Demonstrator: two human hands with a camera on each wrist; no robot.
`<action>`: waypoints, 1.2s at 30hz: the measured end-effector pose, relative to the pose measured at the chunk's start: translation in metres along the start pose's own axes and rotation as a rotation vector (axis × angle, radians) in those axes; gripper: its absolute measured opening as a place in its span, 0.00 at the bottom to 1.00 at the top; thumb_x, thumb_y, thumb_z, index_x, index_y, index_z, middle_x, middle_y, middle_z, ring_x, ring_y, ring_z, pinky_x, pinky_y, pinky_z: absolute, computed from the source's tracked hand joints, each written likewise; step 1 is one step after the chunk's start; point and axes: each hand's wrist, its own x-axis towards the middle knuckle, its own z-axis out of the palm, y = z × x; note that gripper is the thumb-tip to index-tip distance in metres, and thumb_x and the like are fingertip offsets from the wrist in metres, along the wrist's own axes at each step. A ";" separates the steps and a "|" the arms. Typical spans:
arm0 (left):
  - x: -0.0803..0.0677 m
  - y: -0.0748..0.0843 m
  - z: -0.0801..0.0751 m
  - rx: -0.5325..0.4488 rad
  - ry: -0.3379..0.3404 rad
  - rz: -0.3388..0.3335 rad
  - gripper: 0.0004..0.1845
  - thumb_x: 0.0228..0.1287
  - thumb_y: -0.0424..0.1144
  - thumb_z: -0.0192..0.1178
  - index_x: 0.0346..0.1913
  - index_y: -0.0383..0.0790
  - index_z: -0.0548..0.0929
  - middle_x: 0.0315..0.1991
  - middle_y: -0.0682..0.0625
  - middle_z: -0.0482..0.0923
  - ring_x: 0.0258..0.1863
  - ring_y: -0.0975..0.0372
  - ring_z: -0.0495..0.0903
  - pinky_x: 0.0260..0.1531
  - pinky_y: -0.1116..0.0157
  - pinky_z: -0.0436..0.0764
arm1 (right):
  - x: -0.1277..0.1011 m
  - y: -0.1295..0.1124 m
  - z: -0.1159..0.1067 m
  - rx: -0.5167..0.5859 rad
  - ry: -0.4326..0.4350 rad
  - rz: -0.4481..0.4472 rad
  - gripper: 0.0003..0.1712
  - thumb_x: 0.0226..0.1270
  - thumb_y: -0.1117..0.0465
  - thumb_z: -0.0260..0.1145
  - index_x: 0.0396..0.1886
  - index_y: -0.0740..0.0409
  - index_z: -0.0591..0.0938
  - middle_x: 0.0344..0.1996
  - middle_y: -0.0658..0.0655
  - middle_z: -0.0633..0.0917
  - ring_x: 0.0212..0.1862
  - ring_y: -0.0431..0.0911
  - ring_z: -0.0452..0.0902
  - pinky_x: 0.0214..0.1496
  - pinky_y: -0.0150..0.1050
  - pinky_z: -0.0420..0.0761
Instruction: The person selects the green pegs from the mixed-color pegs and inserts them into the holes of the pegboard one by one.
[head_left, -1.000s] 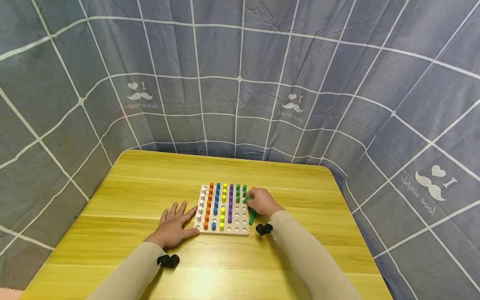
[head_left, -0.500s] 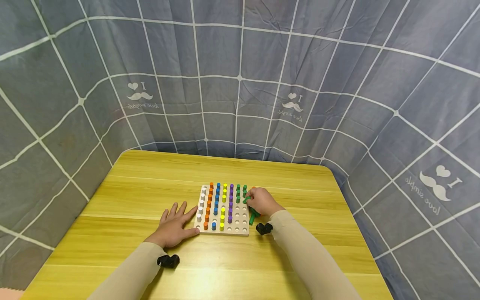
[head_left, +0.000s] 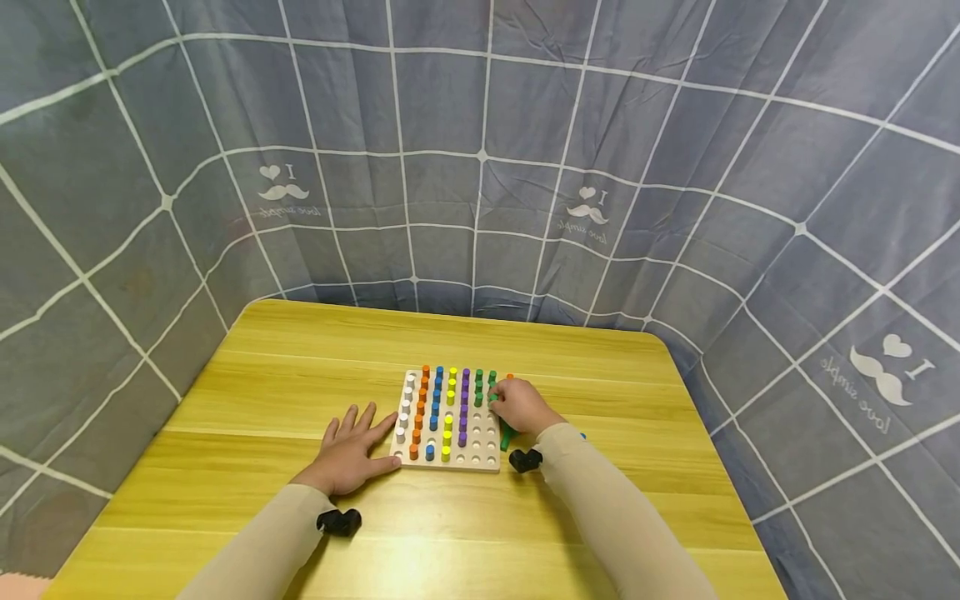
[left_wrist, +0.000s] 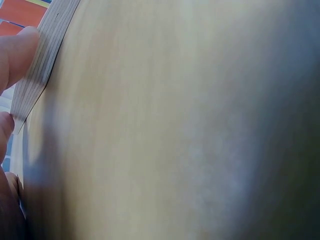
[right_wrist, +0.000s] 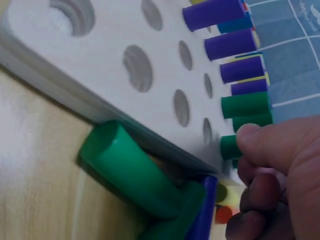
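Observation:
A pale wooden pegboard (head_left: 468,466) lies mid-table, with columns of white, orange, blue, yellow, purple and green pegs. My right hand (head_left: 525,406) is at its right edge, pinching a green peg (right_wrist: 229,147) between thumb and fingers. That peg stands upright in the board's outermost right column, behind several open holes. My left hand (head_left: 343,458) lies with fingers spread on the left side, thumb and index fingertip touching the board's edge. In the left wrist view, fingertips meet the layered side of the board (left_wrist: 45,55).
Loose pegs lie along the board's right side, among them a thick green peg (right_wrist: 140,175), a dark blue or purple peg (right_wrist: 204,210) and an orange peg (right_wrist: 224,215). A blue peg (head_left: 583,437) shows beside the right sleeve. A grey checked curtain (head_left: 442,192) surrounds the table.
The green peg in my right hand has gone from tilted to upright in the board. A blue peg by the right sleeve has come into sight. My left hand stays put.

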 end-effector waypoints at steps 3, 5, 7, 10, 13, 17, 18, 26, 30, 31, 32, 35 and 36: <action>0.001 0.002 -0.002 0.012 -0.008 -0.006 0.47 0.69 0.69 0.60 0.85 0.53 0.60 0.86 0.33 0.42 0.84 0.31 0.33 0.77 0.30 0.31 | 0.000 0.000 0.001 -0.012 0.013 -0.002 0.06 0.77 0.61 0.67 0.44 0.57 0.88 0.23 0.50 0.78 0.26 0.41 0.73 0.31 0.34 0.72; 0.001 0.003 -0.003 0.021 -0.012 -0.008 0.47 0.70 0.70 0.60 0.85 0.53 0.60 0.86 0.33 0.42 0.84 0.31 0.33 0.77 0.30 0.32 | 0.000 0.000 0.001 -0.010 0.018 -0.002 0.06 0.77 0.61 0.67 0.45 0.57 0.88 0.24 0.50 0.78 0.27 0.42 0.73 0.31 0.34 0.72; 0.002 0.003 -0.003 0.028 -0.011 -0.009 0.47 0.70 0.70 0.59 0.85 0.54 0.59 0.86 0.33 0.42 0.84 0.32 0.34 0.77 0.30 0.32 | 0.000 0.000 0.001 -0.008 0.019 -0.002 0.07 0.77 0.61 0.67 0.46 0.57 0.88 0.24 0.50 0.79 0.27 0.42 0.73 0.32 0.34 0.72; 0.003 0.002 -0.001 0.030 -0.006 -0.003 0.47 0.70 0.70 0.60 0.85 0.53 0.60 0.86 0.33 0.42 0.84 0.31 0.34 0.77 0.30 0.33 | 0.000 0.000 0.001 -0.001 0.016 0.003 0.08 0.77 0.61 0.67 0.49 0.58 0.89 0.25 0.49 0.79 0.27 0.41 0.73 0.32 0.33 0.72; 0.003 0.000 0.001 0.027 0.000 0.000 0.47 0.69 0.69 0.60 0.85 0.53 0.60 0.86 0.33 0.42 0.84 0.31 0.34 0.77 0.30 0.33 | -0.001 0.000 0.001 0.013 0.013 0.007 0.09 0.77 0.61 0.67 0.49 0.58 0.89 0.25 0.50 0.80 0.27 0.41 0.73 0.31 0.33 0.72; 0.002 0.000 0.001 0.030 -0.008 -0.007 0.48 0.69 0.70 0.60 0.85 0.54 0.59 0.86 0.33 0.41 0.84 0.31 0.34 0.77 0.30 0.33 | -0.002 0.002 0.001 0.032 0.008 0.017 0.09 0.76 0.60 0.68 0.49 0.58 0.89 0.24 0.50 0.80 0.26 0.42 0.73 0.31 0.34 0.72; 0.001 0.000 0.001 0.031 -0.012 -0.008 0.48 0.69 0.71 0.59 0.85 0.54 0.59 0.86 0.33 0.41 0.84 0.31 0.34 0.77 0.30 0.32 | -0.002 0.003 0.002 0.032 0.009 0.014 0.09 0.76 0.59 0.68 0.48 0.58 0.89 0.24 0.50 0.80 0.27 0.42 0.73 0.31 0.34 0.72; 0.001 -0.001 0.001 0.041 -0.007 -0.013 0.48 0.69 0.72 0.58 0.85 0.55 0.59 0.86 0.33 0.42 0.84 0.31 0.34 0.77 0.30 0.33 | -0.003 0.011 -0.003 0.095 0.029 0.006 0.15 0.72 0.59 0.72 0.53 0.62 0.89 0.30 0.51 0.86 0.30 0.42 0.75 0.32 0.34 0.76; 0.001 -0.001 0.000 0.040 -0.006 -0.010 0.48 0.69 0.71 0.59 0.85 0.54 0.59 0.86 0.33 0.42 0.84 0.31 0.34 0.77 0.30 0.33 | -0.007 0.013 -0.010 0.109 0.026 0.019 0.15 0.73 0.59 0.71 0.54 0.62 0.89 0.32 0.51 0.86 0.32 0.42 0.76 0.35 0.33 0.78; 0.000 0.000 0.000 0.037 -0.005 -0.009 0.48 0.70 0.70 0.59 0.85 0.54 0.59 0.86 0.33 0.42 0.84 0.31 0.34 0.77 0.30 0.33 | -0.009 0.014 -0.012 0.121 0.020 0.028 0.16 0.73 0.58 0.71 0.54 0.62 0.89 0.32 0.52 0.85 0.32 0.43 0.77 0.35 0.34 0.79; 0.000 0.000 0.000 0.034 -0.005 -0.010 0.48 0.69 0.70 0.59 0.85 0.54 0.59 0.86 0.33 0.42 0.84 0.31 0.34 0.77 0.30 0.33 | -0.011 0.015 -0.014 0.123 0.017 0.036 0.16 0.73 0.58 0.72 0.55 0.62 0.89 0.31 0.52 0.85 0.31 0.43 0.77 0.35 0.34 0.79; 0.000 0.000 0.000 0.028 -0.006 -0.004 0.47 0.70 0.69 0.59 0.85 0.53 0.59 0.86 0.33 0.41 0.84 0.31 0.33 0.77 0.29 0.32 | -0.017 0.018 -0.021 0.136 0.004 0.060 0.18 0.74 0.57 0.71 0.58 0.60 0.88 0.30 0.53 0.84 0.29 0.44 0.76 0.32 0.34 0.78; 0.001 0.001 -0.001 0.030 -0.007 -0.006 0.47 0.70 0.69 0.59 0.85 0.53 0.59 0.86 0.33 0.41 0.84 0.31 0.33 0.77 0.29 0.32 | -0.019 0.020 -0.022 0.135 0.000 0.064 0.18 0.74 0.57 0.71 0.59 0.59 0.88 0.30 0.53 0.84 0.28 0.44 0.76 0.31 0.34 0.76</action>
